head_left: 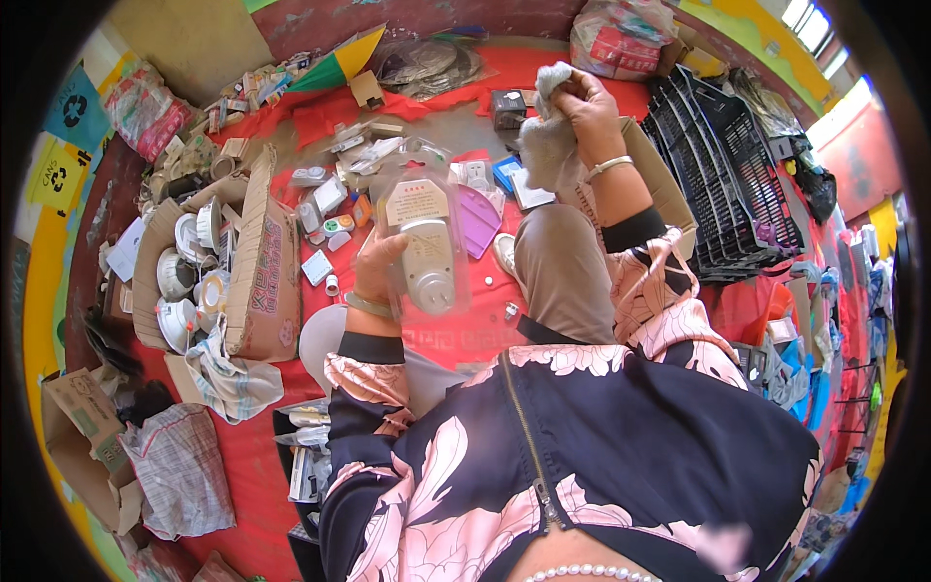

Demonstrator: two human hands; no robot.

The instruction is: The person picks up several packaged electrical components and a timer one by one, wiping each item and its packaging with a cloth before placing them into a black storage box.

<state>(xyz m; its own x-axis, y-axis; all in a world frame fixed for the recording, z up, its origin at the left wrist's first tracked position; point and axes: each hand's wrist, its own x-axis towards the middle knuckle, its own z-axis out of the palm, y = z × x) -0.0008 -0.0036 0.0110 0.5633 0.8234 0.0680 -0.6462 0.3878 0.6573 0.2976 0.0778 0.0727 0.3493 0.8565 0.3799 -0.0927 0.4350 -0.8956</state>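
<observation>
My left hand (378, 264) is closed on the edge of a clear blister pack (427, 267), which holds a white plug-in device with two round prongs and a printed card. Up at the right, my right hand (590, 114) pinches a bunched grey rag (551, 150) that hangs down, apart from the pack. Behind the pack lies a purple plastic piece (478, 221), partly hidden by it. White sockets (475, 173) and a blue-and-white box (506, 175) sit just beyond. Small white switches and gadgets (330, 194) are scattered left of the pack.
On the left stands an open cardboard box (272, 262) of round white lamp fittings (177, 325). A black plastic crate (722, 184) leans at the right beside another carton (669, 184). Red cloth (257, 475) covers the floor. A checked bag (184, 470) lies lower left.
</observation>
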